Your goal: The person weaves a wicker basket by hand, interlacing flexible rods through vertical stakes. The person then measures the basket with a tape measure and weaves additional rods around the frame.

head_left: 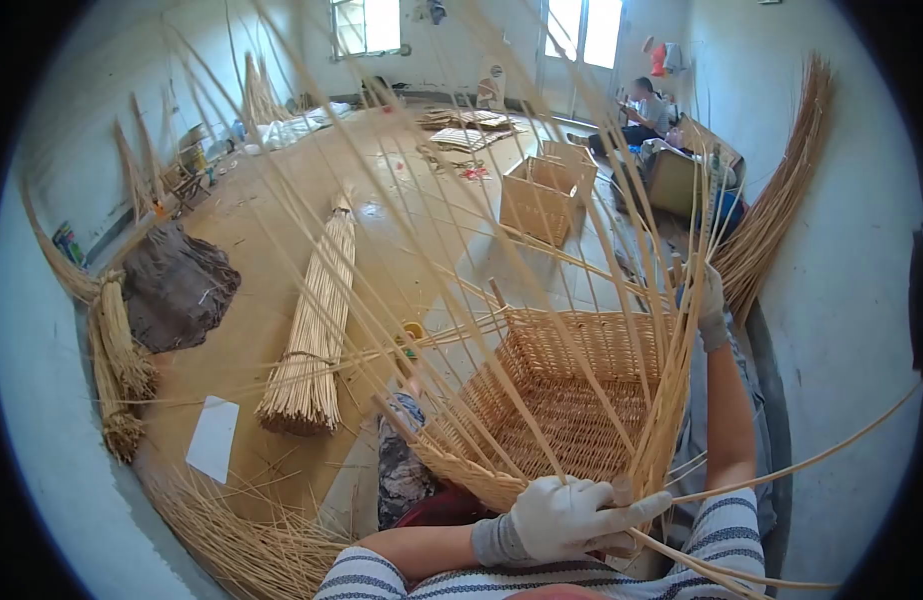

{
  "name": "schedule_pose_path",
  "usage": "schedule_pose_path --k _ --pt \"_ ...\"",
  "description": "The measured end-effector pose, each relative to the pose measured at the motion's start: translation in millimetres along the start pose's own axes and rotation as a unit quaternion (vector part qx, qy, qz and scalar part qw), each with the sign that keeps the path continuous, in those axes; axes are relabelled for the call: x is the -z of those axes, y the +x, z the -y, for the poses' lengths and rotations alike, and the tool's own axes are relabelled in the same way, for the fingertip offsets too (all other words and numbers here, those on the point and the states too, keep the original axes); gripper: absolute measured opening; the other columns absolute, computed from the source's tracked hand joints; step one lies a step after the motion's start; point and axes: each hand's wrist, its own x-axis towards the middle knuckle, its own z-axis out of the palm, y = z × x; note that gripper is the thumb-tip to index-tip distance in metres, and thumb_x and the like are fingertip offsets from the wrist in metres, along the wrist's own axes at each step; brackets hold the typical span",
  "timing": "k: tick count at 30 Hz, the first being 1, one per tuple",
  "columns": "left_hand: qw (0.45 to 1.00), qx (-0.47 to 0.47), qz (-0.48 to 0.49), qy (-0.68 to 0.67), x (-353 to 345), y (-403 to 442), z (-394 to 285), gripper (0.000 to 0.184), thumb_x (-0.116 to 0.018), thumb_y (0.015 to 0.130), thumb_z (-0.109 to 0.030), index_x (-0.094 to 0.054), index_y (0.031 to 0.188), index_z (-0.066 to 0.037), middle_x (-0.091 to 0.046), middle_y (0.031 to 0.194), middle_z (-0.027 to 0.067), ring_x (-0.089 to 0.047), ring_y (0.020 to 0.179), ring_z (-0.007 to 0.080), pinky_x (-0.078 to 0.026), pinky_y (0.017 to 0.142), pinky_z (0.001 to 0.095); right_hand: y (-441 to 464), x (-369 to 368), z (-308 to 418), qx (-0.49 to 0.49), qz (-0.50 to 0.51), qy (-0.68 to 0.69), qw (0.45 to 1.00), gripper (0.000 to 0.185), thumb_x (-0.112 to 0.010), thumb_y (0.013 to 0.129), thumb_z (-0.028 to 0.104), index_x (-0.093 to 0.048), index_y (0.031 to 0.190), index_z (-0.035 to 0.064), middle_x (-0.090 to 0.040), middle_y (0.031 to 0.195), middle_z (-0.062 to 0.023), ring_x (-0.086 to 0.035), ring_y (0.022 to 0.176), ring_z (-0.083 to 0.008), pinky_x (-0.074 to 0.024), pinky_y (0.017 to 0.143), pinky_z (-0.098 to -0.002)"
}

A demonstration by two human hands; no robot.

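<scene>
A partly woven wicker basket (pixel 582 400) sits close in front of me, with long upright canes rising from its rim. My left hand (pixel 577 515), in a white and grey glove, is at the near rim by the near right corner, its fingers closed around pale canes. Loose cane ends (pixel 802 455) run from there to the right. My right hand (pixel 710 300), also gloved, is at the far right corner of the basket, partly hidden behind upright canes; its fingers cannot be made out.
A tied cane bundle (pixel 312 330) lies on the floor to the left, near a dark cloth (pixel 180 285) and a white sheet (pixel 213 438). Beyond the basket stands a square woven box (pixel 542 205). Tall canes (pixel 787 190) lean on the right wall. A person (pixel 647 112) sits at the back.
</scene>
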Motion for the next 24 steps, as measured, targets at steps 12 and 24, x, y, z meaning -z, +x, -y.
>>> schedule_pose_path --k 12,24 --pt "0.996 -0.016 0.062 -0.056 -12.1 14.5 7.2 0.068 -0.07 0.078 -0.038 -0.048 0.14 -0.024 -0.058 0.089 0.0027 -0.061 0.071 0.0202 -0.049 0.063 0.0372 -68.1 84.3 -29.5 0.025 -0.184 0.02 0.982 0.035 -0.048 0.099 0.033 -0.062 0.101 0.0015 -0.063 0.076 -0.0058 -0.063 0.063 -0.0125 -0.0558 0.052 -0.0246" --pt "0.986 0.009 -0.15 -0.069 -3.6 81.2 33.8 0.101 -0.082 0.058 -0.027 -0.035 0.145 -0.007 -0.058 0.084 0.0039 -0.058 0.08 0.0246 -0.039 0.098 0.0469 -94.5 144.1 -9.4 -0.14 -0.124 -0.029 0.982 0.05 -0.047 0.098 0.051 -0.063 0.097 0.0037 -0.052 0.057 0.0008 -0.049 0.045 -0.0115 -0.0371 0.041 -0.0267"
